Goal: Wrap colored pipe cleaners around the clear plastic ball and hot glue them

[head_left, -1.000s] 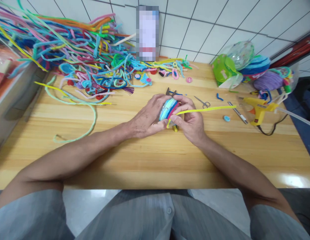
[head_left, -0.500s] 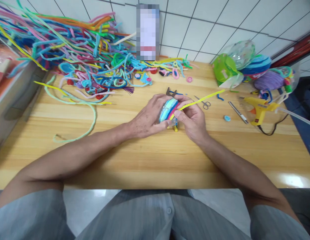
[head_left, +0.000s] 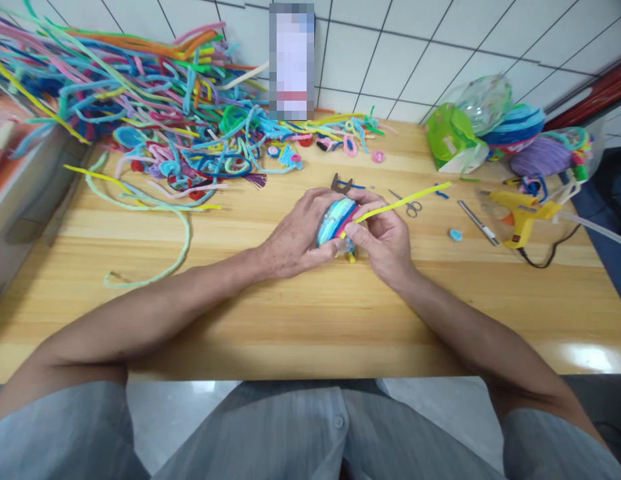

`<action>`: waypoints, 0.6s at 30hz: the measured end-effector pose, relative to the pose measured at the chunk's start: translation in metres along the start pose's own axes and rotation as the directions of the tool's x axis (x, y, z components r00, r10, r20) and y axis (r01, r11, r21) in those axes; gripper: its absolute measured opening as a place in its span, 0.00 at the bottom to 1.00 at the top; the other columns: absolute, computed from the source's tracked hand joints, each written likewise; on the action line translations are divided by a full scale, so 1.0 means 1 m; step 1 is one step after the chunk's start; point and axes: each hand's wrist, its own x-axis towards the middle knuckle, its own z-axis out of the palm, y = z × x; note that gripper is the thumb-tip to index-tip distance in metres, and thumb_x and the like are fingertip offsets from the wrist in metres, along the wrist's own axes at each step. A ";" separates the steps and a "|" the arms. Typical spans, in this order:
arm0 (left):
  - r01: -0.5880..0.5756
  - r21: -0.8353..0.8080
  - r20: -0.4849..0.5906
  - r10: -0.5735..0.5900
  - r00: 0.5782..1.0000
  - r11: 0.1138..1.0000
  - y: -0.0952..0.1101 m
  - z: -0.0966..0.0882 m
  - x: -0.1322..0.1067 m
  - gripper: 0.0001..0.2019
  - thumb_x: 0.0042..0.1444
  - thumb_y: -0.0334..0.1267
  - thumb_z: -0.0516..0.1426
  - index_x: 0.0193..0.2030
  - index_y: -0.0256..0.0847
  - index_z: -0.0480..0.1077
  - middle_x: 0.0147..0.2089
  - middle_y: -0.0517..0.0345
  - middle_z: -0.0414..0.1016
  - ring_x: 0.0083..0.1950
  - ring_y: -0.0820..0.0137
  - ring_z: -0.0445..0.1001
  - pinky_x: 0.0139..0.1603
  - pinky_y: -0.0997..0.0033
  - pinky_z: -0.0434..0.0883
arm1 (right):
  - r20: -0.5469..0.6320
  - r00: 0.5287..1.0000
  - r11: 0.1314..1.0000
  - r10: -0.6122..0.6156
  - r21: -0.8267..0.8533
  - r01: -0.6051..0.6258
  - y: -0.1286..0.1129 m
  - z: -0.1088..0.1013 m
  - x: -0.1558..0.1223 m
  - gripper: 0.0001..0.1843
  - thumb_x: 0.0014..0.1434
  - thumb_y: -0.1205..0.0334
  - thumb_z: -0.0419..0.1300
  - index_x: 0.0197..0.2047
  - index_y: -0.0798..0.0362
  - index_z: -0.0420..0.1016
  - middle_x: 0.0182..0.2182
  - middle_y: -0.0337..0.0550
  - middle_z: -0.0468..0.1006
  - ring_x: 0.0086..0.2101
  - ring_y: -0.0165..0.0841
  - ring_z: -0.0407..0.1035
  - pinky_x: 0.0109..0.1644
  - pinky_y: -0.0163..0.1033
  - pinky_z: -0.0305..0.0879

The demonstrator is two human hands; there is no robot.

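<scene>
My left hand (head_left: 293,239) is closed round a small rounded piece (head_left: 335,220) covered with bands of light blue, dark blue and pink pipe cleaner. Clear plastic shows at its lower edge. Against its right side, my right hand (head_left: 387,245) presses a yellow pipe cleaner (head_left: 415,200) between thumb and fingers. The long loose end of that pipe cleaner points up to the right. A brown pronged item (head_left: 341,183) shows just beyond my fingers; its kind is unclear. Small scissors (head_left: 413,208) lie right of my right hand.
Tangled pipe cleaners (head_left: 160,113) fill the back left. A phone-like blurred screen (head_left: 292,63) leans against the tiles. At right are a yellow glue gun (head_left: 523,212), a utility knife (head_left: 477,222), a blue cap (head_left: 455,235) and a green packet (head_left: 450,140). A box (head_left: 45,193) borders the left.
The yellow pipe cleaner's loose end has shifted slightly, and my right thumb has moved a little to the left along it. Both hands keep their hold. The whole view has shifted slightly.
</scene>
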 end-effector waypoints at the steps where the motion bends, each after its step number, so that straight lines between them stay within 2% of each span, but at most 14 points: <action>1: -0.003 0.005 -0.006 0.003 1.000 1.000 0.000 0.000 0.000 0.32 0.74 0.58 0.55 0.76 0.43 0.58 0.72 0.37 0.69 0.75 0.49 0.67 0.75 0.39 0.69 | -0.002 1.000 1.000 -0.003 0.001 0.003 0.000 0.000 0.000 0.20 0.57 0.38 0.78 0.38 0.41 0.79 0.54 0.40 0.83 0.61 0.43 0.75 0.73 0.55 0.68; 12: 0.059 -0.029 -0.004 -0.059 0.998 0.998 0.003 -0.002 0.003 0.30 0.76 0.61 0.53 0.73 0.44 0.61 0.72 0.40 0.71 0.74 0.52 0.70 0.76 0.43 0.69 | -0.024 1.000 1.000 -0.001 -0.009 0.001 0.003 0.001 -0.001 0.19 0.58 0.38 0.78 0.40 0.41 0.81 0.53 0.40 0.84 0.62 0.43 0.75 0.74 0.55 0.69; 14: 0.050 -0.017 -0.015 -0.050 0.999 0.999 0.002 0.000 0.003 0.29 0.77 0.62 0.52 0.73 0.44 0.62 0.71 0.40 0.72 0.73 0.53 0.70 0.75 0.43 0.70 | -0.030 0.999 0.999 0.031 0.023 -0.030 0.006 0.001 -0.002 0.19 0.58 0.39 0.78 0.41 0.41 0.81 0.54 0.40 0.84 0.61 0.42 0.76 0.71 0.53 0.72; 18: 0.038 -0.028 -0.072 -0.040 0.997 0.999 0.000 0.001 -0.001 0.28 0.77 0.59 0.52 0.72 0.42 0.61 0.69 0.39 0.71 0.71 0.53 0.71 0.73 0.45 0.73 | -0.073 0.990 0.989 0.122 0.088 -0.116 0.009 -0.002 0.001 0.23 0.57 0.36 0.77 0.44 0.41 0.80 0.55 0.38 0.85 0.52 0.38 0.79 0.61 0.47 0.78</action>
